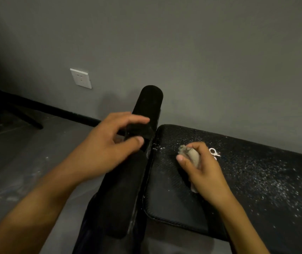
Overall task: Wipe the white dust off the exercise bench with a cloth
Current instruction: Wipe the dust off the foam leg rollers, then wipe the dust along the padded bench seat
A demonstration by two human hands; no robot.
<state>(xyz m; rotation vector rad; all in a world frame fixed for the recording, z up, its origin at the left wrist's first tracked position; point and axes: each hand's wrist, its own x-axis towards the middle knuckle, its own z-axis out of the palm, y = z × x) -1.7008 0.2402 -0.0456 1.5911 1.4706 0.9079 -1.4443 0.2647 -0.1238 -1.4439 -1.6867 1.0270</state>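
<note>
Head view: the cloth (190,155), a pale grey wad, is bunched in my right hand (203,173). My fingers (199,149) curl over it from the far side and my thumb closes on it from the near side, so the grasp is firm. The wad sits on the exercise bench (174,198), close to the pad's left end and nearer its far edge than its near edge. One tip of the wad protrudes past my thumb toward that left end.

White dust (267,182) lies scattered over the pad's right portion, and a thinner line of specks runs along the left edge. A white logo (214,153) shows on the pad just beyond my knuckles.

My left hand (108,149) is beyond the pad's left end, over the black foam roller (150,103). Its forefinger is above and its thumb below a black part of the frame. The hand is blurred, so I cannot tell whether it grasps that part.

A grey wall stands behind the bench and carries a white socket (81,78). The grey floor (36,153) at left shows pale smears.
</note>
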